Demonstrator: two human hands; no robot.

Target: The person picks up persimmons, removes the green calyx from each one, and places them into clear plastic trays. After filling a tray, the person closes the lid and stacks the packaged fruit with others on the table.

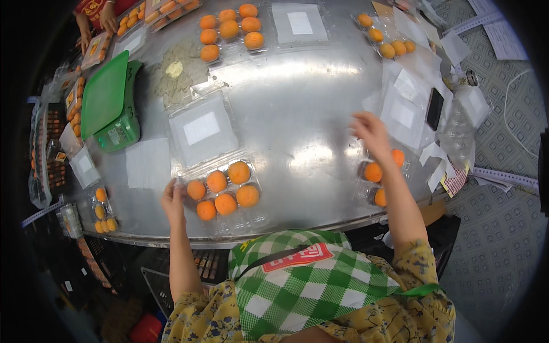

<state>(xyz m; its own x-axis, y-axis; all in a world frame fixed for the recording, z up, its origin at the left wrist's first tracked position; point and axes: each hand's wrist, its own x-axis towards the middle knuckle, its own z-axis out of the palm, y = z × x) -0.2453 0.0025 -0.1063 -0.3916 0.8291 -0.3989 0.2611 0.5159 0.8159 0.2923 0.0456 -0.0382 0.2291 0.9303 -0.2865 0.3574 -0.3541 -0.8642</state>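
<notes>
My left hand (174, 195) is at the left edge of a clear plastic clamshell tray (240, 221) on the metal table; its fingertips are close together, and what lies between them is not clear. Several orange fruits (225, 204) sit in two rows in that tray. Behind them the raised lid carries a white liner (205, 126) with a paper rectangle. My right hand (364, 128), blurred and with bent fingers, is over the table at the right. Beneath my right forearm, another clear tray holds several orange fruits (373, 172), partly hidden.
A green plastic box (118, 133) with a tilted lid stands left. Further filled trays (229, 29) line the far side. At right lie white liners (401, 113), a black phone (435, 109) and a glass jar (463, 79). A co-worker's hands (108, 18) touch a package at far left.
</notes>
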